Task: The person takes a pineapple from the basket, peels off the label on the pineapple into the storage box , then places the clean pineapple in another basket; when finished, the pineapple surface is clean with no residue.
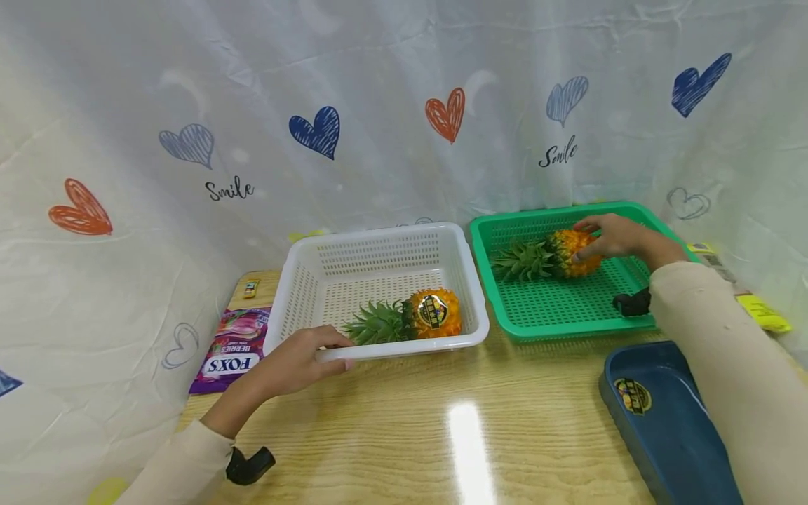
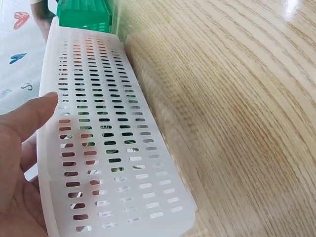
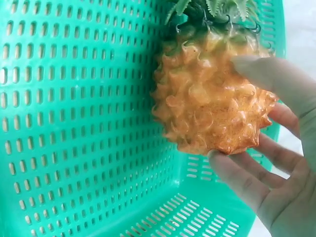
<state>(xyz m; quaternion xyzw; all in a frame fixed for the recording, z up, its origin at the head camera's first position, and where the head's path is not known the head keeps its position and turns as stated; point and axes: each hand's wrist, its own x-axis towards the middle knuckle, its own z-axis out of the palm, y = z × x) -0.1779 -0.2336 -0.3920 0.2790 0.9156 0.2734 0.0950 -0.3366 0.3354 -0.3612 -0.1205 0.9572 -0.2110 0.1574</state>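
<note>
Pale wood-grain tabletop [image 1: 379, 435]; left hand [image 1: 306, 361] pinches a white perforated plastic basket [image 1: 404, 344], right hand [image 1: 617, 236] grips a spiky orange pineapple [image 3: 210, 103]: lifting or placing, I judge, needing steadiness next.

Left fingers [image 1: 331, 339] curled, right fingers [image 3: 242, 182] curled and farther forward.

L slv [image 1: 179, 464] & R slv [image 1: 713, 337] are cream, each w/ 1 blk wrist device [image 1: 252, 467].
</note>
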